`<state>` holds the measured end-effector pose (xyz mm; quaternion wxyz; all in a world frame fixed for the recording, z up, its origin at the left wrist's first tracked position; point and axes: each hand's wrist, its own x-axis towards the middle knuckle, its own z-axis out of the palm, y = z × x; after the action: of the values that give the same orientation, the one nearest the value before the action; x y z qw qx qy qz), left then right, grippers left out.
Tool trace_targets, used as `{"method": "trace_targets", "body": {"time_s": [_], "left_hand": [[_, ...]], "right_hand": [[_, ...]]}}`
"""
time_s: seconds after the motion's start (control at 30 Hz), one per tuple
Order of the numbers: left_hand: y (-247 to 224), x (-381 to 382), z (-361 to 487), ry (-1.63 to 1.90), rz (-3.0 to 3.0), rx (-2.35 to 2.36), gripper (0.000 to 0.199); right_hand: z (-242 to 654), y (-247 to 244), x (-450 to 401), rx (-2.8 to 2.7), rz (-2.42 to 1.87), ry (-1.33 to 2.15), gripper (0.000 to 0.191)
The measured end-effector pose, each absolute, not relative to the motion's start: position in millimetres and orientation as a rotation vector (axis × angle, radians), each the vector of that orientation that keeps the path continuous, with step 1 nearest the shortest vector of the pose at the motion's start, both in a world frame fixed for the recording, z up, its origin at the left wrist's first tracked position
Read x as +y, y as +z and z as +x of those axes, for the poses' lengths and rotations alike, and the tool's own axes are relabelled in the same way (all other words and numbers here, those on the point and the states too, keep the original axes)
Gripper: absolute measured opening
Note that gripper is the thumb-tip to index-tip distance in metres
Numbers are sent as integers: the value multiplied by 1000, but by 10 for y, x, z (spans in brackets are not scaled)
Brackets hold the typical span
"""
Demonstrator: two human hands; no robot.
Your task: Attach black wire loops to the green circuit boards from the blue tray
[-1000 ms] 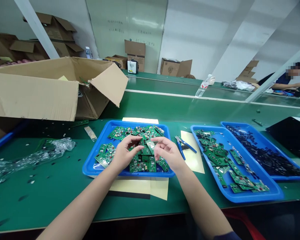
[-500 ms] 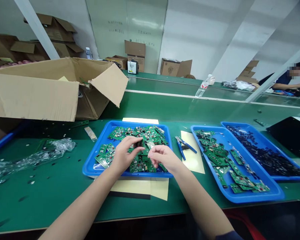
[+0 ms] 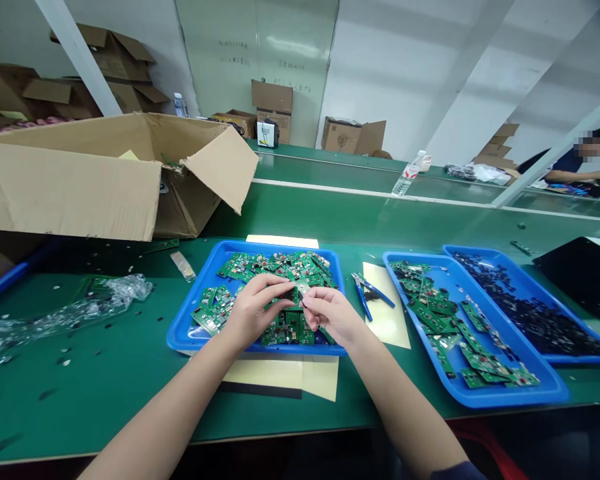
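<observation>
Over a blue tray (image 3: pixel 180 331) of green circuit boards (image 3: pixel 235 265), both hands are close together. My left hand (image 3: pixel 260 307) pinches a small circuit board (image 3: pixel 293 294) between thumb and fingers. Just right of it, my right hand (image 3: pixel 329 312) is closed at the board's edge, thumb against forefinger; whatever is between those fingertips is too small to make out. Blue-handled cutters (image 3: pixel 371 293) lie open on yellow paper (image 3: pixel 390 325) to the right of the tray.
Two more blue trays stand at the right, one with boards (image 3: pixel 433 310), one with small black parts (image 3: pixel 535 320). A large open carton (image 3: pixel 70 190) and crumpled plastic (image 3: pixel 125 290) are at the left. A bottle (image 3: pixel 408 175) stands behind; a person (image 3: pixel 570 163) sits far right.
My left hand has moved slightly right with the board, and the gap to my right hand has closed. The fingertips of my right hand now meet the board's edge.
</observation>
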<state>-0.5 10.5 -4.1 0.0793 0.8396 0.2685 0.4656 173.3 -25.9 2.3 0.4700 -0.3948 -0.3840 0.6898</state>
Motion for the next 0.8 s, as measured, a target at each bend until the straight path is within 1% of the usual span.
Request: {"method": "trace_targets", "body": {"time_s": [0.27,0.4,0.6,0.8], "left_hand": [[-61,107,26,1292,2177,790,23],[-53,104,31,1185,2071,792,27],[-61,122,11,1294,2142,876,27],[-68,111,2,1223,2100,866,25]], "right_hand": [[1727,-10,-232,-920,-887,1875,28],[1703,-38,-240,-949,-869,1807,29],[1670,-32,-253,-922,-900,1714,25],[1670,-40,-249,-896,-863,1815,26]]}}
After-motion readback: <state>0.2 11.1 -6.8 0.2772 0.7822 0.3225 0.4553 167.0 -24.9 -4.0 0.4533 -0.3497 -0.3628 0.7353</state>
